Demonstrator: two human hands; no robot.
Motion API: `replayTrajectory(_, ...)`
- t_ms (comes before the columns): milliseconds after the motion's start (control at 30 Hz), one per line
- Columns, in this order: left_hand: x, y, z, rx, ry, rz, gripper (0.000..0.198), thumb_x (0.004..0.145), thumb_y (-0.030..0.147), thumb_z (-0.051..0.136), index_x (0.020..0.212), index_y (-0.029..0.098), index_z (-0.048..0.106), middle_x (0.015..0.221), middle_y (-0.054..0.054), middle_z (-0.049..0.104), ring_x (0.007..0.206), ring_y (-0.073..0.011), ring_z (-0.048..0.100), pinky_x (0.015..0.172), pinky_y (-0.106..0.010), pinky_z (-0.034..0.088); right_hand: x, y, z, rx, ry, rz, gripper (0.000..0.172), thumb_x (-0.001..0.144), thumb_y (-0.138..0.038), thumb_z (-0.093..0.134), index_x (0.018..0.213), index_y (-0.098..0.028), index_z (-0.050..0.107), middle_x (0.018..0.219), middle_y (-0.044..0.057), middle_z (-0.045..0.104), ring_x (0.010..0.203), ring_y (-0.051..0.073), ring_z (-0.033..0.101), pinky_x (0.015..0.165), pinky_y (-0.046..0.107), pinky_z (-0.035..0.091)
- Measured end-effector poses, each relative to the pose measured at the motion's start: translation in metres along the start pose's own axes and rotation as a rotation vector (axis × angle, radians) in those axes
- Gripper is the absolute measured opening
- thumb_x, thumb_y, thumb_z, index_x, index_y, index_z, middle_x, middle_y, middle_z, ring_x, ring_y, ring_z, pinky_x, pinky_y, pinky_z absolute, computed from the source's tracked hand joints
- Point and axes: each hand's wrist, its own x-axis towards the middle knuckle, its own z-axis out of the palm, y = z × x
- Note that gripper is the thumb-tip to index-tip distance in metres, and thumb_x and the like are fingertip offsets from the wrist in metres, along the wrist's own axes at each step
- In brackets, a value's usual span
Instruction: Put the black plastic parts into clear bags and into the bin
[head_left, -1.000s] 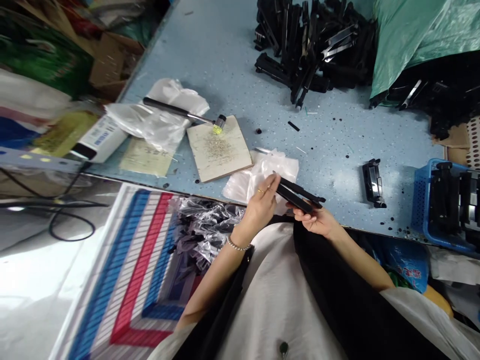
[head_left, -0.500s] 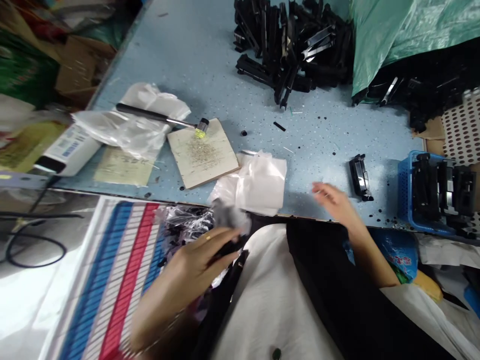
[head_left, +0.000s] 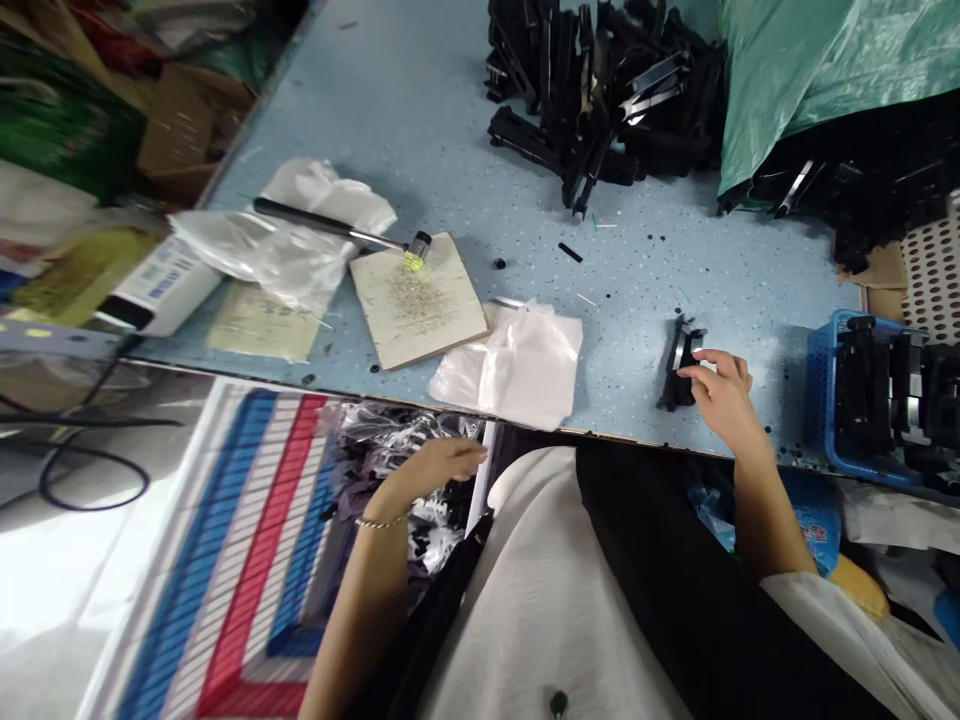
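My right hand [head_left: 721, 393] reaches over the blue table [head_left: 420, 120], and its fingers close on a single black plastic part [head_left: 677, 362] lying near the front edge. Lower down, my left hand [head_left: 439, 466] hovers below the table edge over a heap of black parts wrapped in clear plastic [head_left: 390, 455]. Its fingers are stretched out and nothing shows in them. A stack of clear plastic bags [head_left: 517, 365] lies on the table between the two hands.
A big pile of black parts [head_left: 600, 90] sits at the back beside a green plastic sheet [head_left: 810, 70]. At right stands a blue basket [head_left: 823, 400] with more parts. A hammer [head_left: 337, 232] rests on a wooden board [head_left: 420, 300]. A striped woven sack [head_left: 247, 540] holds the wrapped heap.
My left hand carried a bagged part down to the wrapped heap and no longer holds it. My right hand left that part, reached right and took hold of the single black part.
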Motion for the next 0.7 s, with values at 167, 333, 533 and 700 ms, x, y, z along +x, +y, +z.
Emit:
replayTrajectory(167,0.056,0.089,0.029,-0.045,0.388,0.297,0.026,0.093,0.041,0.061,0.097,0.017,0.073,0.1,-0.012,0.073,0.086,-0.0216,0.07,0.082,-0.035,0.057,-0.006,-0.009,0.005,0.107,-0.018,0.119,0.047,0.092,-0.04,0.058,0.133,-0.017,0.056,0.132,0.02,0.054,0.12,0.036,0.054,0.098,0.053,0.048)
replayTrajectory(333,0.102,0.11,0.05,0.106,0.434,0.289,0.015,0.089,0.02,0.06,0.076,0.018,0.065,0.095,-0.011,0.068,0.091,-0.0239,0.066,0.081,-0.036,0.052,-0.013,0.007,0.007,0.179,-0.095,0.266,0.039,0.091,-0.045,0.054,0.115,-0.017,0.065,0.11,0.016,0.066,0.101,0.033,0.064,0.09,0.051,0.051)
replayTrajectory(533,0.103,0.091,0.03,-0.195,0.342,0.261,0.014,0.078,0.024,0.069,0.067,0.02,0.062,0.079,-0.002,0.063,0.076,-0.0171,0.06,0.074,-0.031,0.051,-0.014,-0.022,0.018,1.141,-0.304,0.514,0.029,0.083,-0.047,0.062,0.094,-0.021,0.069,0.081,0.005,0.07,0.068,0.02,0.063,0.067,0.035,0.054)
replayTrajectory(700,0.1,0.096,0.032,-0.245,0.378,0.139,0.006,0.083,0.023,0.061,0.079,0.019,0.065,0.075,-0.002,0.068,0.072,-0.0174,0.064,0.07,-0.031,0.052,-0.016,-0.075,0.049,1.74,-0.779,0.725,0.012,0.083,-0.026,0.064,0.089,-0.016,0.068,0.083,0.01,0.074,0.067,0.018,0.068,0.054,0.026,0.054)
